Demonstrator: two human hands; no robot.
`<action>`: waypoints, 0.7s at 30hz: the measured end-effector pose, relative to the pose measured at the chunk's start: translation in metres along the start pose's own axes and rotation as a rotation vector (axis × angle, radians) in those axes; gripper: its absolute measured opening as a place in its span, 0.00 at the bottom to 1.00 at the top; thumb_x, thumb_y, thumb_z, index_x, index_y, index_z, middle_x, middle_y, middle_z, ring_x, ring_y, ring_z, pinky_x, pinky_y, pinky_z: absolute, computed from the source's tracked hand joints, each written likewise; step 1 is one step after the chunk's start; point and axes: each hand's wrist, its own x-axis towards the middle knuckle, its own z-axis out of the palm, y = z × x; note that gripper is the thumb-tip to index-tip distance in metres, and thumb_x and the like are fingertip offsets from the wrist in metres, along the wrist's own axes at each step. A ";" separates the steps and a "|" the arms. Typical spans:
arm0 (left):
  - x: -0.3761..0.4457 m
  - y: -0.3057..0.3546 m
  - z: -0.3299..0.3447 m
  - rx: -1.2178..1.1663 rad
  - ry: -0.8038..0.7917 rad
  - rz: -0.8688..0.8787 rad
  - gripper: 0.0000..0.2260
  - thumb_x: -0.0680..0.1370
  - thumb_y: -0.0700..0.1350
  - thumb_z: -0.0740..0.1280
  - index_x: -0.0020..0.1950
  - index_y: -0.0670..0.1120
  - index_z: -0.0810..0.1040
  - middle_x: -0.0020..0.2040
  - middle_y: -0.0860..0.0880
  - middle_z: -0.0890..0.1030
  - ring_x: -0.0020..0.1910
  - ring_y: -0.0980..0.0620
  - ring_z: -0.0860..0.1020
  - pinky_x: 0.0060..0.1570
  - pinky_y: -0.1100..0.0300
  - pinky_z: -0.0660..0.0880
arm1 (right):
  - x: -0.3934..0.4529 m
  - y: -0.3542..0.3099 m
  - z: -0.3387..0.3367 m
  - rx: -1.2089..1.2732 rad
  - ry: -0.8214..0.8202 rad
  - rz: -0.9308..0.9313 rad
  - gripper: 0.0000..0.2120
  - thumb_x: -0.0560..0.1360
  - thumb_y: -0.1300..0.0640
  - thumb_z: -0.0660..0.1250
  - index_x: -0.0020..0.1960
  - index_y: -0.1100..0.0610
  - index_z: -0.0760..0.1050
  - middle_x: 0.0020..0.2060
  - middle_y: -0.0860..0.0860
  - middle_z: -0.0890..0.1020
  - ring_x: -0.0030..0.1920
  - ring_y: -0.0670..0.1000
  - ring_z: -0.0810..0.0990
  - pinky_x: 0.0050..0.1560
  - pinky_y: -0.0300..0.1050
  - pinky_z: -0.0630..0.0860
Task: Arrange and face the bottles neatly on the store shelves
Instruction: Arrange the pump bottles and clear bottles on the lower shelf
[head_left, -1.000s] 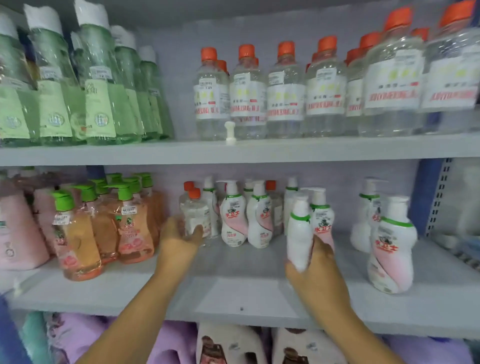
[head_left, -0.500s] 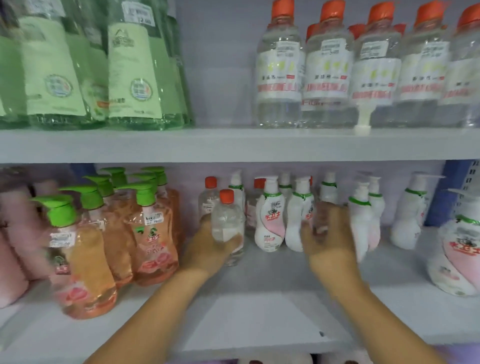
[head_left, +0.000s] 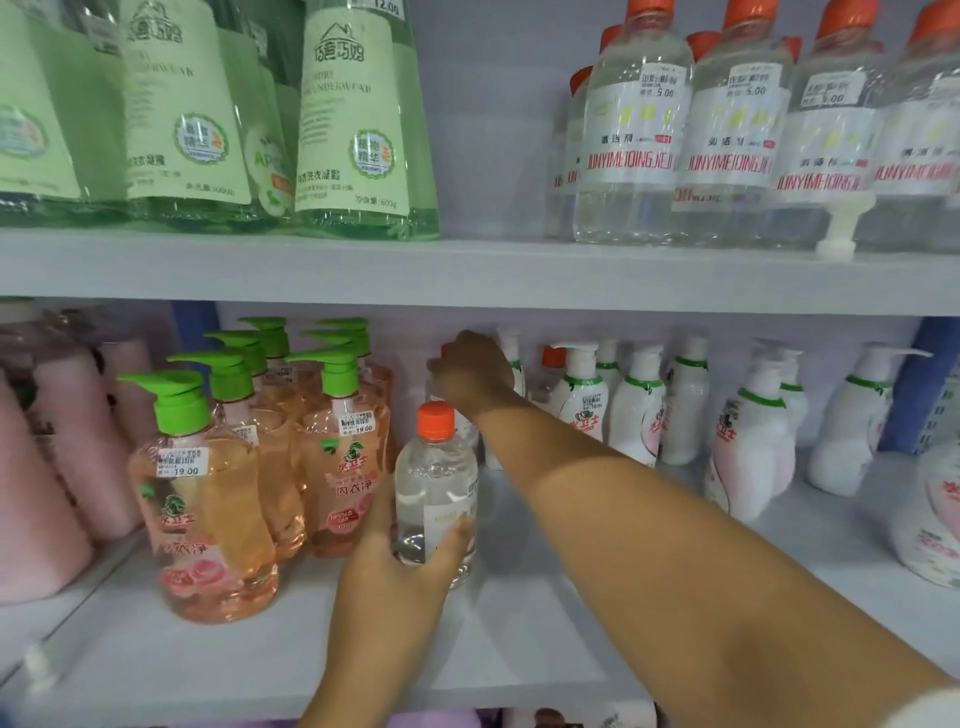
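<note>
Facing partly done, I judge: left hand (head_left: 400, 561) grips clear bottle (head_left: 435, 499); right hand (head_left: 470, 374) closes on a rear bottle, white pumps (head_left: 753, 436) unaligned.

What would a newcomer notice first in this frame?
Two bare arms reaching into the lower shelf: the left hand grips a small clear bottle with an orange cap near the front, while the right hand reaches across to the back. Beside them stand peach pump bottles with bright green tops.
</note>
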 end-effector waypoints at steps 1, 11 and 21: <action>0.000 0.001 0.000 -0.008 -0.006 -0.011 0.27 0.74 0.52 0.77 0.64 0.73 0.68 0.49 0.78 0.78 0.46 0.75 0.78 0.39 0.72 0.72 | 0.000 0.001 0.000 -0.014 -0.022 0.010 0.12 0.79 0.50 0.69 0.54 0.58 0.81 0.55 0.55 0.81 0.59 0.57 0.81 0.51 0.45 0.78; 0.000 -0.004 -0.007 -0.005 -0.016 0.000 0.26 0.74 0.51 0.76 0.68 0.66 0.72 0.49 0.73 0.81 0.45 0.72 0.80 0.42 0.66 0.72 | -0.089 0.029 -0.096 0.045 0.080 -0.023 0.09 0.78 0.43 0.68 0.51 0.48 0.80 0.46 0.46 0.81 0.49 0.50 0.79 0.42 0.41 0.69; 0.008 0.004 0.020 0.093 -0.263 0.027 0.22 0.74 0.49 0.77 0.63 0.63 0.73 0.45 0.74 0.82 0.44 0.72 0.81 0.39 0.79 0.71 | -0.168 0.087 -0.134 0.040 0.072 0.043 0.15 0.78 0.44 0.70 0.63 0.47 0.80 0.56 0.46 0.83 0.56 0.50 0.80 0.58 0.47 0.77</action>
